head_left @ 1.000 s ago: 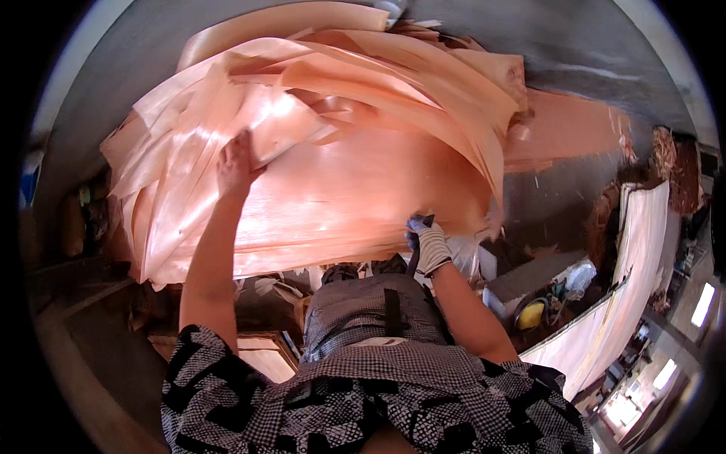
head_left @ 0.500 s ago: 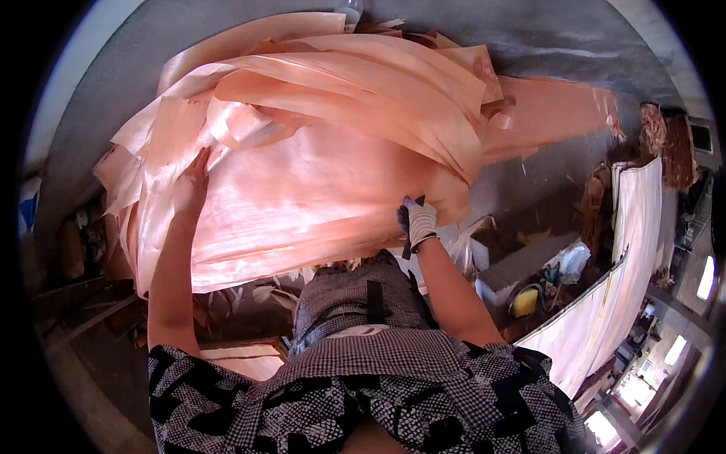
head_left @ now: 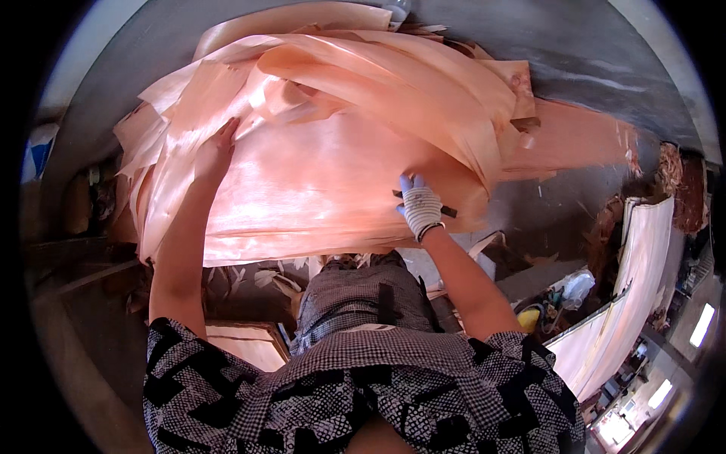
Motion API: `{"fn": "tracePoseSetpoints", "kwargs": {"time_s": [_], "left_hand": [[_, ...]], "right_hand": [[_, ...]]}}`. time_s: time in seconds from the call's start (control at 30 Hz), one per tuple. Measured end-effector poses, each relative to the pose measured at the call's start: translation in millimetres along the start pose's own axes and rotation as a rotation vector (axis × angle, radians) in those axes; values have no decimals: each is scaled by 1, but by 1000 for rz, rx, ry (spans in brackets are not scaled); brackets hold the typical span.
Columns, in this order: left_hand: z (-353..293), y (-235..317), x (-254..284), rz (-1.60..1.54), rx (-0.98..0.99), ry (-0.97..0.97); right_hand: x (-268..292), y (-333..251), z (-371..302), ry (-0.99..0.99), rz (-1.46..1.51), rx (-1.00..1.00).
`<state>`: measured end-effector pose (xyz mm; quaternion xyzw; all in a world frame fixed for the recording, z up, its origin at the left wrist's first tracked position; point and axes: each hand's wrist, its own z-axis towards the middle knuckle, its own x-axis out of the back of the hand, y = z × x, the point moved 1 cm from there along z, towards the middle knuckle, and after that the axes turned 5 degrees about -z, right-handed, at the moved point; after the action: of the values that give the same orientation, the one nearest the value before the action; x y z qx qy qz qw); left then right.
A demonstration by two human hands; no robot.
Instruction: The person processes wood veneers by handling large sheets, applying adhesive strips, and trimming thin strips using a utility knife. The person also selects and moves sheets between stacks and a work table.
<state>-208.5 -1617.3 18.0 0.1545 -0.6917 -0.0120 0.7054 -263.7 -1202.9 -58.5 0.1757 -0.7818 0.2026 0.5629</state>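
Broad, thin sheets of pinkish-orange wood veneer (head_left: pixel 325 181) lie in a loose pile in front of me, the flat top one reaching close to my waist. At the far side and left, several veneer strips (head_left: pixel 378 76) curl and overlap. My left hand (head_left: pixel 217 150), bare, lies with stretched fingers on the veneer at the left, beside a folded strip. My right hand (head_left: pixel 420 206), in a white-and-lilac knitted glove, is over the right part of the flat sheet. It holds a slim dark bar-shaped tool (head_left: pixel 449 212), whose ends stick out on both sides; its exact kind is unclear.
Another veneer piece (head_left: pixel 567 140) stretches to the far right on the grey surface (head_left: pixel 597 68). Tall pale sheets (head_left: pixel 650 234) stand at the right, near a clear plastic bag (head_left: pixel 576 287) and a yellow object (head_left: pixel 528 319). Scraps (head_left: pixel 276 280) lie below the pile's near edge.
My right hand has moved from the sheet's near right edge inward and away from me, and the dark tool has turned from upright to nearly crosswise. My left hand stays on the veneer.
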Motion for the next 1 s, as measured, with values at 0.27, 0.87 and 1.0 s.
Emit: {"fn": "tracePoseSetpoints", "kwargs": {"time_s": [0.27, 0.87, 1.0], "left_hand": [[-2, 6, 7, -11, 4, 4], [-3, -3, 48, 65, -29, 54], [3, -8, 67, 64, -62, 110]], "right_hand": [[0, 20, 20, -176, -81, 311], [70, 1, -31, 211, 126, 132], [75, 6, -50, 362, 71, 184]]}}
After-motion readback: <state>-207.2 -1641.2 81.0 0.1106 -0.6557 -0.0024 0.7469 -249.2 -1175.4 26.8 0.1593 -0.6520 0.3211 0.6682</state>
